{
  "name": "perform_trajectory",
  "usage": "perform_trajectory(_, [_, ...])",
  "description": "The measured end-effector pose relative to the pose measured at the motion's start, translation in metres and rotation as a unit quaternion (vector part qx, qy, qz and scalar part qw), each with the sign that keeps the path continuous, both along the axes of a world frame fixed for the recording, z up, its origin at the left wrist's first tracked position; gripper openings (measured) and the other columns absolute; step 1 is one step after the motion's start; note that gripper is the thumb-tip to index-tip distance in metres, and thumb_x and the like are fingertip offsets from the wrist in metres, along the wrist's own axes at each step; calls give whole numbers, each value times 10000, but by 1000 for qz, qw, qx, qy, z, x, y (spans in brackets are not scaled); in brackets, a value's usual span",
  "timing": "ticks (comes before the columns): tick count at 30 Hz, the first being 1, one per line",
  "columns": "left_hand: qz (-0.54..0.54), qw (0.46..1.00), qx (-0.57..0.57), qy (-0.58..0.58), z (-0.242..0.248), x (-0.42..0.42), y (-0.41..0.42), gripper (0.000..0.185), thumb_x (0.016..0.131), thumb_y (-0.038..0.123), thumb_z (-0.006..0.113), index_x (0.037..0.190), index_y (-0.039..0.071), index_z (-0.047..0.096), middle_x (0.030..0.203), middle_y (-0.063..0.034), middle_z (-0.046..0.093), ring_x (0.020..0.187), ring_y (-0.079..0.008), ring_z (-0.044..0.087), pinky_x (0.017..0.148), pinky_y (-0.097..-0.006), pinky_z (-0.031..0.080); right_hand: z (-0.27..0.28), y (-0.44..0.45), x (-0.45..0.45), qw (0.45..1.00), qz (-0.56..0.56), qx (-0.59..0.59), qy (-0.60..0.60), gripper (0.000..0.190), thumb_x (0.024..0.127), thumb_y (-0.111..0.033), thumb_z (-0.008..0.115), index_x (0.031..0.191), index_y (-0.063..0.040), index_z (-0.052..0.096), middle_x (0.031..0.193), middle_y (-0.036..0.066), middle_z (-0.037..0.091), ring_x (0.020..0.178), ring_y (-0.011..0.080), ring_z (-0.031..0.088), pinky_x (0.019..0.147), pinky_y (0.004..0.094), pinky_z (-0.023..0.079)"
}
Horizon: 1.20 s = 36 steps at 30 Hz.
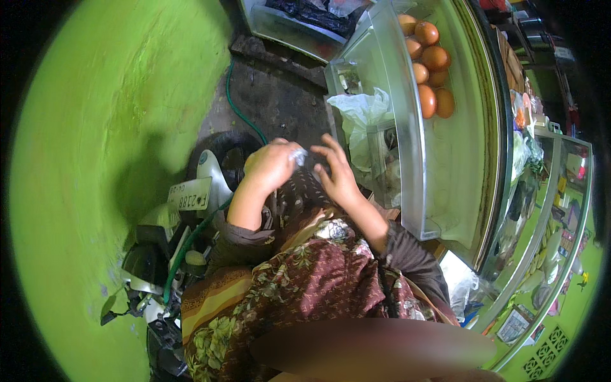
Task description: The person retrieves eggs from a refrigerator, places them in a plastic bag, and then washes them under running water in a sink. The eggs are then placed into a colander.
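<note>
In front of my body, my left hand (273, 164) is closed around a small crumpled whitish piece (299, 156). Blur hides whether that piece is plastic or paper. My right hand (336, 173) is just to the right of it, fingers spread, with nothing in its grasp. Beside my right hand is an open refrigerator door with clear door bins (414, 157). Several brown eggs (435, 58) lie in the far part of one bin. A crumpled white plastic bag (365, 112) sits in a lower bin of the door.
A motorcycle (188, 238) with a plate stands at left along the green wall (119, 95). A green hose (231, 90) runs over the dark floor (272, 95). Ahead, a refrigerator drawer (296, 33) holds dark plastic. A glass display case (563, 200) with goods stands right.
</note>
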<state>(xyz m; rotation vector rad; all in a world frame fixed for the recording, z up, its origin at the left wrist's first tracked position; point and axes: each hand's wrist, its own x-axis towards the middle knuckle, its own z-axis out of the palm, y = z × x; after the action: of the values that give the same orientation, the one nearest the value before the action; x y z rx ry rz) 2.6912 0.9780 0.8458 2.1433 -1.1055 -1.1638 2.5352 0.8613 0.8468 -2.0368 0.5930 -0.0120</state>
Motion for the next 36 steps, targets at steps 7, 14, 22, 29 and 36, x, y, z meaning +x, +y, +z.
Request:
perform_trajectory(7, [232, 971, -61, -2, -81, 36, -12, 241, 764, 94, 519, 987, 57, 603, 946, -179, 615, 858, -373, 589, 741, -425, 470, -116, -37, -46, 898, -355, 28, 258, 536, 795, -130, 541, 1309, -127, 390, 1203, 257, 468, 1122, 397, 431, 968, 382, 326])
perform_trajectory(14, [332, 926, -143, 105, -136, 54, -81, 234, 782, 86, 519, 994, 37, 605, 900, -160, 641, 848, -271, 630, 742, -339, 480, -113, -7, -119, 906, -331, 64, 255, 451, 806, -168, 580, 1188, 33, 447, 1130, 195, 521, 1012, 287, 511, 889, 331, 377])
perform_trajectory(22, [256, 934, -173, 178, -183, 35, -200, 255, 793, 78, 511, 1029, 47, 603, 948, -123, 642, 887, -212, 604, 795, -316, 453, -106, 7, -163, 852, -373, 64, 362, 477, 811, -360, 596, 1016, 63, 514, 942, 195, 575, 895, 259, 546, 798, 321, 407])
perform_trajectory(29, [23, 970, -211, 117, -200, 24, -265, 344, 744, 109, 546, 1083, 59, 580, 969, -179, 621, 907, -325, 594, 820, -386, 452, -109, 3, -174, 850, -353, 17, 389, 472, 833, -373, 565, 1062, 38, 534, 983, 185, 592, 922, 299, 554, 818, 346, 401])
perform_trajectory(36, [-129, 972, -137, 142, -253, 11, -319, 408, 708, 119, 594, 1115, 155, 581, 1076, -112, 583, 1061, -301, 511, 865, -476, 402, -106, 7, -175, 898, -272, -82, 336, 290, 880, -185, 510, 1132, -40, 509, 1043, 132, 559, 987, 246, 508, 870, 331, 377])
